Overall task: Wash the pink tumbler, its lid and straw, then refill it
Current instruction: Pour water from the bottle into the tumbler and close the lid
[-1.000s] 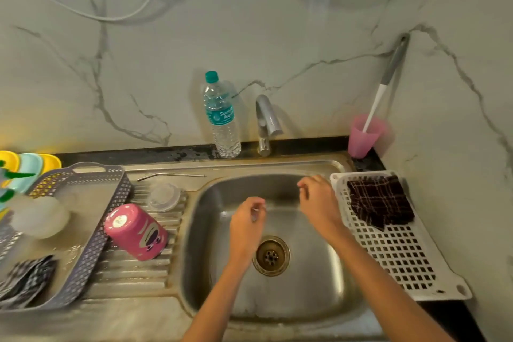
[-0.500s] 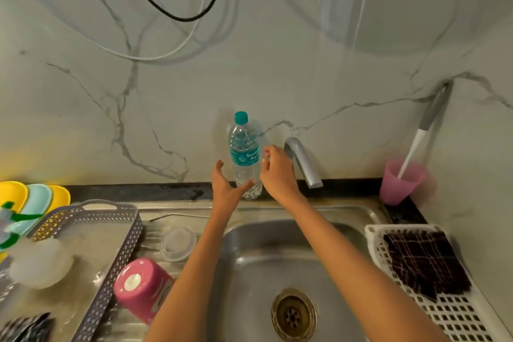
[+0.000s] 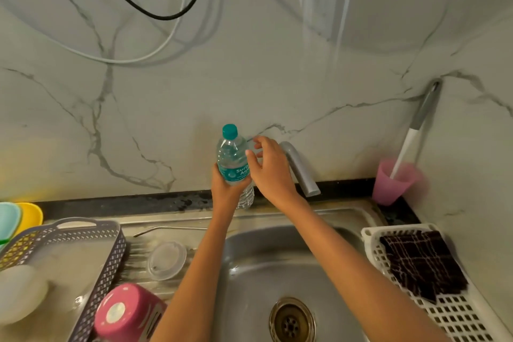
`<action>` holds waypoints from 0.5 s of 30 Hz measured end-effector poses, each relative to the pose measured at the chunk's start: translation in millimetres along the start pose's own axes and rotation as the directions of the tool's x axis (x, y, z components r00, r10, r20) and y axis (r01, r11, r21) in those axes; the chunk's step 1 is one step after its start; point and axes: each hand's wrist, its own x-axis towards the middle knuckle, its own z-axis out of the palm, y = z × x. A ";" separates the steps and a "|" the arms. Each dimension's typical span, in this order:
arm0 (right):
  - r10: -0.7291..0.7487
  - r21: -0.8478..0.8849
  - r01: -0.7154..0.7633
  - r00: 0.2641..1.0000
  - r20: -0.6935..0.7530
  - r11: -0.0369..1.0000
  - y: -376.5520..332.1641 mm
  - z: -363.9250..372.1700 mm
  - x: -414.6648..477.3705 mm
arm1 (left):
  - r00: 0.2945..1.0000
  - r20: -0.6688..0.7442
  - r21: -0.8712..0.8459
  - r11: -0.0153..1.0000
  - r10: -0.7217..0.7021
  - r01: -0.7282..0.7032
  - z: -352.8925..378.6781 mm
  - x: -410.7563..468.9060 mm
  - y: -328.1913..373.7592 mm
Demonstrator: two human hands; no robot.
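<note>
The pink tumbler (image 3: 126, 314) stands upside down on the ribbed drainboard at the lower left. Behind it lies its clear lid (image 3: 166, 259), and the metal straw (image 3: 169, 228) rests along the back of the drainboard. A clear water bottle (image 3: 232, 161) with a teal cap stands upright behind the sink. My left hand (image 3: 226, 189) is wrapped around its label. My right hand (image 3: 270, 168) hovers just right of the bottle's upper part, fingers spread, holding nothing.
The steel sink (image 3: 291, 286) with its drain lies below my arms, the tap (image 3: 299, 169) behind my right hand. A grey basket (image 3: 105, 258) sits left, a white tray (image 3: 455, 314) with a dark cloth right, and a pink cup (image 3: 391, 183) with a brush in the corner.
My hands rose from the sink basin to the bottle at the back. My left hand has closed around the bottle, and the view has tilted upward.
</note>
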 end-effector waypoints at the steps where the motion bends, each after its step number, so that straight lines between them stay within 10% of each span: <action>1: -0.026 -0.002 0.026 1.000 -0.001 1.000 -3.2 -4.4 -2.3 | 1.000 -0.002 -0.010 1.000 -0.004 0.004 -2.0 -9.1 1.4; 15: -0.166 -0.146 0.238 0.908 0.385 0.960 -37.2 -76.8 -79.3 | 0.991 0.108 0.084 0.994 -0.084 0.075 -31.0 -168.4 2.2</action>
